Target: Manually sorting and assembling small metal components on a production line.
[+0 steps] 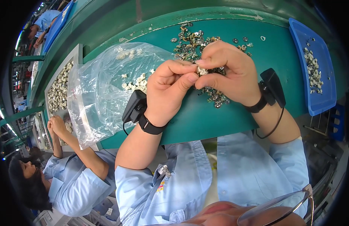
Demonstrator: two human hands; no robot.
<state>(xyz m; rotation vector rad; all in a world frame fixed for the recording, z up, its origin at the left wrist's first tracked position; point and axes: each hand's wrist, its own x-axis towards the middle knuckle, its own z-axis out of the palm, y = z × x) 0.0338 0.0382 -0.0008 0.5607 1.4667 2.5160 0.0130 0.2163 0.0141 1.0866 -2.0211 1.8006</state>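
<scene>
Factory assembly workshop: green workbench (pixel 272 49), loose metal parts (pixel 189 42), blue tray (pixel 320 103), uniformed co-worker (pixel 78 192).

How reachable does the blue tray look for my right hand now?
Probably yes: the blue tray seems near enough, and a flat stretch of green table lies between it and your right hand. That hand's fingertips are at a small white part, so it may need to leave that first.

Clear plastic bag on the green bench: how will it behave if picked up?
Probably floppy: the clear plastic bag looks thin and wrinkled. Likely light for its size, being mostly see-through film. The white parts lying loose in or against it may slide or spill.
</scene>
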